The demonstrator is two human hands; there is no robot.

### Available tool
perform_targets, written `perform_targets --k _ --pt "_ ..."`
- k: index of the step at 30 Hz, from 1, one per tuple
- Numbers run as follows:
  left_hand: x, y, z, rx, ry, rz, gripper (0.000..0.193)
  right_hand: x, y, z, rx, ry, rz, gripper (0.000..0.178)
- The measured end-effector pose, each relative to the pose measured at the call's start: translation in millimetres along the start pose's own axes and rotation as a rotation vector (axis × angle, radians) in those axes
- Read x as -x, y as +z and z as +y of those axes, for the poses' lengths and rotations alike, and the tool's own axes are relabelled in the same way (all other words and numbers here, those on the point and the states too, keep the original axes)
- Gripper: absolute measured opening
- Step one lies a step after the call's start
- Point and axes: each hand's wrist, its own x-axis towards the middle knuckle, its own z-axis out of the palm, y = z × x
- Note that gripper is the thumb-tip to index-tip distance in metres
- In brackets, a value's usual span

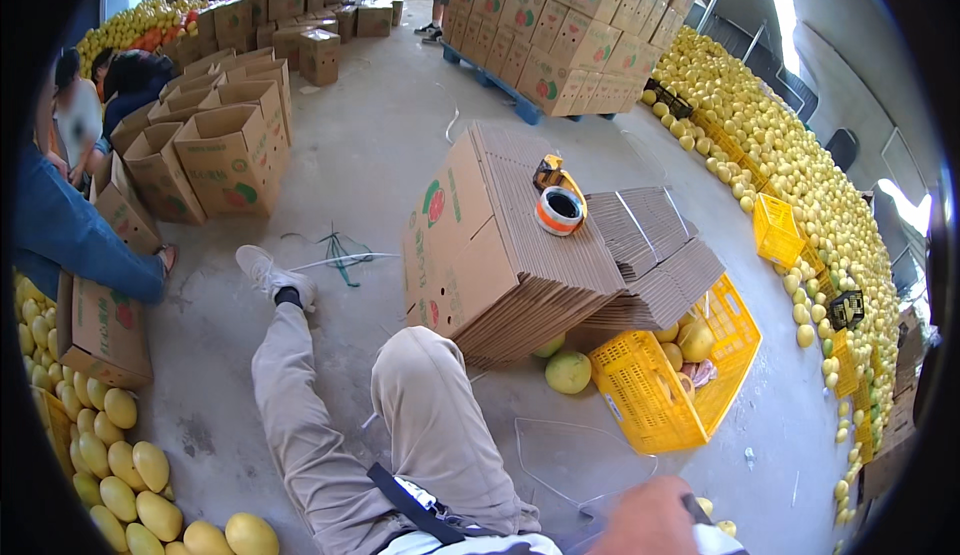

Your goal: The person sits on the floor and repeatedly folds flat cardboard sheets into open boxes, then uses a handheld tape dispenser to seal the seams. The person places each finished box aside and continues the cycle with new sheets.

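My right hand (pixel 650 517) is at the lower edge, right of my lap. It is smeared by motion, so its fingers and anything in them cannot be made out; a dark band shows at its wrist side. My left hand is out of view. Nearest to the right hand, a yellow plastic crate (pixel 650 395) sits tilted on the floor with several pomelos (pixel 695 340) in it. Before my knees stands a stack of flattened cardboard cartons (pixel 470 245). On top rest a roll of tape (pixel 559 211) and a yellow tape dispenser (pixel 549 170).
A strapped carton bundle (pixel 645 230) adjoins the stack. Green pomelos (pixel 568 372) lie beneath. Open cartons (pixel 235 160) and a person in blue (pixel 90 225) are at left. Pomelo heaps (pixel 140 485) flank both sides. Boxes on a blue pallet (pixel 525 105) stand behind; loose straps (pixel 345 255) litter the floor.
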Motion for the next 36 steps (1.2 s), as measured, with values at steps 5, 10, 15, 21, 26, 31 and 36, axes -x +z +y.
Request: perform_targets --k 5,10,15,21,26,31,36 --pt "2 -75 -41 -0.251 -0.234 0.220 0.021 61 -15 10 0.139 0.437 0.403 0.018" --pt "-86 -73 -126 -0.663 -0.500 0.313 0.013 161 -93 78 1.572 1.340 1.201 0.019" --pt "-160 -73 -173 -0.882 -0.288 0.308 0.013 238 -122 105 1.449 1.163 1.918 0.038" --pt "-167 -54 -156 -0.814 -0.277 0.538 0.013 263 -153 149 1.365 0.938 2.141 0.039" --pt "-158 -75 -111 -1.042 -0.259 0.497 0.010 258 -166 164 1.319 0.937 2.135 0.036" --pt "-207 -111 -62 -1.097 -0.104 0.508 0.014 260 -169 160 1.242 1.053 2.096 0.032" --pt "-245 -151 -90 -0.734 -0.027 0.707 0.016 201 -207 188 1.284 1.032 1.694 0.038"
